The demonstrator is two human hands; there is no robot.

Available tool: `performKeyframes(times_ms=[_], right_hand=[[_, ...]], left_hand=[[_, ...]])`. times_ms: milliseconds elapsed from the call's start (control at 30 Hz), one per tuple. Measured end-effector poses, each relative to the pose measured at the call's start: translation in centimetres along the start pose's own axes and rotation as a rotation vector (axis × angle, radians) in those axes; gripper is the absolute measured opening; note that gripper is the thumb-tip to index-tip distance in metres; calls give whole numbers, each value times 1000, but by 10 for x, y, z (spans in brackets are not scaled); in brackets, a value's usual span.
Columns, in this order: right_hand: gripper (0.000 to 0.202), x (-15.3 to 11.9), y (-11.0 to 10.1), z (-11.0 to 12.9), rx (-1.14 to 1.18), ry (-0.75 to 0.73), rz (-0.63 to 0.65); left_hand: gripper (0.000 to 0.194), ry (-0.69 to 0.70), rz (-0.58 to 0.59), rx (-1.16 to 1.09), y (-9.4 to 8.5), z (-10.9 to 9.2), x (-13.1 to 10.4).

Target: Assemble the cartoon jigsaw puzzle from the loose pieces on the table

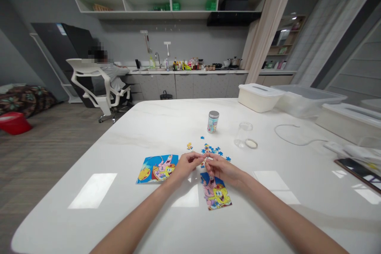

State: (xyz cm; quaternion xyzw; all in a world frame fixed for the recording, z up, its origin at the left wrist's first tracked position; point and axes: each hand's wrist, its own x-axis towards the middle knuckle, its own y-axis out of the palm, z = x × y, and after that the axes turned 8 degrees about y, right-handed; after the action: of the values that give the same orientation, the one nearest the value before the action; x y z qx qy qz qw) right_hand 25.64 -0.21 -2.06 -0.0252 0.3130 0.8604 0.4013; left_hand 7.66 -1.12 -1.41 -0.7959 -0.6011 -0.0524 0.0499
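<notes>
My left hand (pixel 189 163) and my right hand (pixel 219 166) meet at the fingertips over the white table, both pinching a small puzzle piece (pixel 203 163). Just below my right hand lies a joined section of puzzle (pixel 216 193) with a yellow and a pink cartoon figure. The reference picture (pixel 157 168), with the same figures on blue, lies left of my left hand, which covers its right edge. Loose puzzle pieces (pixel 218 151) are scattered beyond my fingers, and a small yellow cluster (pixel 189 146) sits to their left.
Behind the pieces stands a printed jar (pixel 212 122) with a metal lid. A clear jar (pixel 243 135) and its lid (pixel 251 143) are to the right, near a cable (pixel 285 141), a phone (pixel 358 172) and storage boxes (pixel 258 97). A person sits in a white chair (pixel 89 72).
</notes>
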Motion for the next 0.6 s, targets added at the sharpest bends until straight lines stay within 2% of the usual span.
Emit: performKeyframes(times_ms=[233, 433, 600], right_hand=[[24, 0, 3, -1, 68, 38, 65], [27, 2, 9, -4, 3, 137, 28], [23, -2, 13, -1, -73, 98, -2]], left_hand=[[44, 17, 5, 27, 1, -2, -1], [39, 42, -20, 65, 2, 6, 3], [34, 44, -50, 77, 3, 8, 3]])
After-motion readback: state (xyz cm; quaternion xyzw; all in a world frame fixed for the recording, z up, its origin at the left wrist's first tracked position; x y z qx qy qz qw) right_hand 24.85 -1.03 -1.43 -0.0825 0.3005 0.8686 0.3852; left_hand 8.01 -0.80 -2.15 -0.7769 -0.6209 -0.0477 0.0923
